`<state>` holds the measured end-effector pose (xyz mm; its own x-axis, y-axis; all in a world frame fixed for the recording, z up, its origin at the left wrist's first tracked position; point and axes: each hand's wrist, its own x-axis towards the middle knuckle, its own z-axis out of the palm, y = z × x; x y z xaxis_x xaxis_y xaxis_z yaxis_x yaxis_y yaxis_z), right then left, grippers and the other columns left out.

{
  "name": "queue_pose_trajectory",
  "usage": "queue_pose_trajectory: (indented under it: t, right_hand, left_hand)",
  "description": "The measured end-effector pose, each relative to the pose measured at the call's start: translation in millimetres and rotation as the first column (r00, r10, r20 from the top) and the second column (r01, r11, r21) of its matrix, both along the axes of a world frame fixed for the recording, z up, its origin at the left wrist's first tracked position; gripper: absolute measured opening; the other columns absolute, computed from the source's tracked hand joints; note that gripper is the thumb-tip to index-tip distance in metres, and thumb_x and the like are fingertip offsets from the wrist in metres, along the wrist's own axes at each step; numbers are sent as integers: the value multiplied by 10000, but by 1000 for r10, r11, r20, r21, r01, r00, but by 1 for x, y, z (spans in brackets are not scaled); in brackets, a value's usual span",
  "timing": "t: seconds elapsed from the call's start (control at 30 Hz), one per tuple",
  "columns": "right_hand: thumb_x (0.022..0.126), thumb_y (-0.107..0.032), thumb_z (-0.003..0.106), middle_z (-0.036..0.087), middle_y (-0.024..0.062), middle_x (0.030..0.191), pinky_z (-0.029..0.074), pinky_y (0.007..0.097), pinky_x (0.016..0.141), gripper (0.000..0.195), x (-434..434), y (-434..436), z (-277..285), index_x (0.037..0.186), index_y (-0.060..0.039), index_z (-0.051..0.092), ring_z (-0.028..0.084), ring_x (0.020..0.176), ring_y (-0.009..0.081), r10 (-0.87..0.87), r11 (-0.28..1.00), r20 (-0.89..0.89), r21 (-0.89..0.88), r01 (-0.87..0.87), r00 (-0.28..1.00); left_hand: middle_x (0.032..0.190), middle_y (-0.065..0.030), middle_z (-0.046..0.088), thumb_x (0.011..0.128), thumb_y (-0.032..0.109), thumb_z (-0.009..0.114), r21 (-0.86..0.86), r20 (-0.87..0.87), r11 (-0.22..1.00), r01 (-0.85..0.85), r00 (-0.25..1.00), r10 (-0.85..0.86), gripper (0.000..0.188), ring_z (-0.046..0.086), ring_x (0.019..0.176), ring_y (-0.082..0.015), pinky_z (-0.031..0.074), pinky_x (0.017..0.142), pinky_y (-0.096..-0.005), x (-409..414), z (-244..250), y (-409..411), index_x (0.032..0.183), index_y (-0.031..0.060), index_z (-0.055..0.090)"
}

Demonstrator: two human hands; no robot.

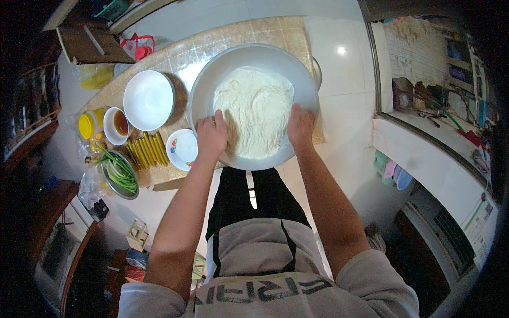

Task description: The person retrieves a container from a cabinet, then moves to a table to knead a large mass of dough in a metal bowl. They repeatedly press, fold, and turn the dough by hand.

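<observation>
A wide metal basin (254, 49) sits before me over the table's front edge, with a broad mass of pale, wrinkled dough (256, 107) inside. My left hand (212, 135) grips the basin's near-left rim, its thumb on the inner wall beside the dough. At the right rim, my right hand (300, 124) holds on in the same way, thumb inside. Fingers outside the rim are partly hidden. Whether the basin rests fully on the table I cannot tell. Just left of my left hand lies a white dish with a floral pattern (183, 149).
On the patterned tablecloth (254, 30) stand a large white bowl (149, 100), a small bowl of brown liquid (120, 122), a yellow-lidded jar (86, 126), a row of yellow-green sticks (148, 150) and a metal bowl of green onions (120, 173). A low wall (417, 147) stands to the right.
</observation>
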<state>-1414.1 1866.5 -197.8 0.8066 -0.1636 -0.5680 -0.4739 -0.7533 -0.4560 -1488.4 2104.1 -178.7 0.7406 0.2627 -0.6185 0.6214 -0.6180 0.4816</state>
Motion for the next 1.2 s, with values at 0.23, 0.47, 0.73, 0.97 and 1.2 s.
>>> queue_pose_trajectory:
  t: [0.23,0.47,0.73,0.97,1.2]
  right_hand:
    - [986,-476,357,516,330,1253,367,492,1031,662,-67,52,-20,1216,127,505,488,1193,454,-384,923,-167,-96,372,908]
    - [978,-557,305,471,323,1343,362,477,1058,772,-80,119,-24,1304,129,444,484,1232,431,-742,650,-325,-138,747,586]
    - [983,-575,280,444,259,1416,374,437,1064,783,-72,143,-23,1423,69,352,504,1235,374,-744,379,-537,153,913,398]
    - [981,-505,371,627,318,1034,443,483,955,677,-29,49,7,1059,113,636,583,1058,452,81,996,-251,-18,-89,965]
    - [998,-403,419,617,266,938,463,587,826,507,-38,30,-22,1090,48,632,586,975,484,310,872,280,-464,-155,909]
  left_hand:
    - [1225,-382,532,973,550,295,1,-166,983,-181,970,179,786,485,1215,-476,349,1059,-470,5,-48,8,1141,-165,575]
    - [1312,-338,507,944,641,250,-215,-349,884,-414,878,327,895,470,1267,-412,314,1090,-416,16,-23,2,1272,-153,501]
    - [1420,-269,441,934,680,249,-360,-501,714,-600,770,395,944,424,1321,-329,322,1076,-405,11,-35,10,1358,-149,403]
    - [1232,-314,576,938,676,235,-337,-389,798,-500,846,366,948,550,1176,-387,373,1024,-412,5,-52,7,1244,-178,512]
    - [1219,-342,570,942,660,198,-383,-381,781,-493,855,353,956,547,1175,-422,372,1029,-426,6,-53,7,1206,-198,528]
